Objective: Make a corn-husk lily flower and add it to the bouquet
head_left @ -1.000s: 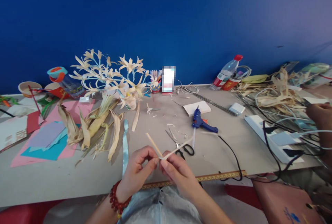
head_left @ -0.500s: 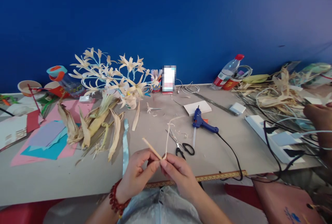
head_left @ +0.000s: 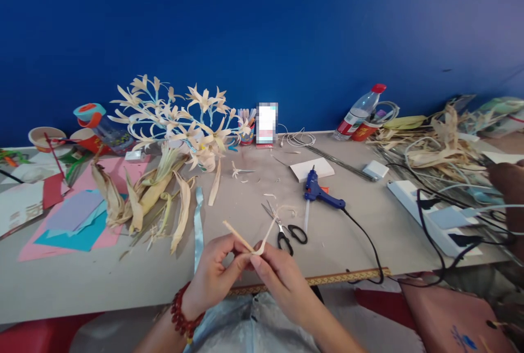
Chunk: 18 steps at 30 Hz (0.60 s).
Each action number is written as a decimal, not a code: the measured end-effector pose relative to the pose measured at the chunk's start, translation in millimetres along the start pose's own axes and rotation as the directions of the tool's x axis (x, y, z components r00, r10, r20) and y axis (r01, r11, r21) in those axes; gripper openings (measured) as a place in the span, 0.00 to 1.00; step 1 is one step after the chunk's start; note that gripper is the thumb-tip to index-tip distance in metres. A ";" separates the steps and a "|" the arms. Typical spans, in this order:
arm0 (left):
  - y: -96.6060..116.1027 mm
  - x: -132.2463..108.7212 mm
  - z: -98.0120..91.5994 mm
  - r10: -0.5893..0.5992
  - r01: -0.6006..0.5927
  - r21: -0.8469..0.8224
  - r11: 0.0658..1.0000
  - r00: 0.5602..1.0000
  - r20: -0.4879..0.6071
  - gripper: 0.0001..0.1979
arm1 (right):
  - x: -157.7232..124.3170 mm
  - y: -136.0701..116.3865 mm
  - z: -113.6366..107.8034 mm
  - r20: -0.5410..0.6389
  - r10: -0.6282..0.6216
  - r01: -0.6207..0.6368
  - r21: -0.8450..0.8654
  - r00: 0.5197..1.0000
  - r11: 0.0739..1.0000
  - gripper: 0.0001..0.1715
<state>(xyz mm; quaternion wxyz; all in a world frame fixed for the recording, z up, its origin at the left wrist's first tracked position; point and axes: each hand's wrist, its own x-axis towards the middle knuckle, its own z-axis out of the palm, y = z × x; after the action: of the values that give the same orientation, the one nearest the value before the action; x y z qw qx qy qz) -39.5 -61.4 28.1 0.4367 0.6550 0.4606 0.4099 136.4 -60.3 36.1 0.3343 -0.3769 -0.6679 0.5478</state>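
Near the table's front edge, my left hand (head_left: 219,268) pinches a thin pale stick (head_left: 236,234) that slants up and to the left. My right hand (head_left: 282,276) is closed on a narrow pale corn husk strip (head_left: 269,232), whose free end curls over the scissors. The strip meets the stick between my fingertips, where the fingers partly hide both. Just beyond my right hand lie black-handled scissors (head_left: 291,235). A blue glue gun (head_left: 317,192) rests farther right, and a light blue ribbon (head_left: 198,222) runs behind my left hand.
Husk flowers (head_left: 213,137) on pale blue stems stand at the back left. Corn husks (head_left: 164,195) and coloured paper (head_left: 69,238) lie left. A power strip (head_left: 421,222) with cables sits right, near another person's hand (head_left: 507,184). A phone (head_left: 267,124) stands by the wall.
The husk strip's free end has swung down and right, now over the scissors. My right fingers have shifted slightly around the stick. The other person's hand at right has moved slightly.
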 end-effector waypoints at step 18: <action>-4.8 8.1 1.9 -0.148 0.183 -0.422 0.888 0.982 0.116 0.11 | 9.3 17.5 -2.7 0.283 0.207 -0.343 0.619 0.937 0.706 0.26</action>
<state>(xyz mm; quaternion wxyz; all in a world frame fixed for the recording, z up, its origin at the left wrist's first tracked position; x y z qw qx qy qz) -37.0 -53.0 24.0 0.6224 0.5166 0.3946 0.4359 136.6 -48.8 19.7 0.2936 -0.2753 -0.3961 0.8253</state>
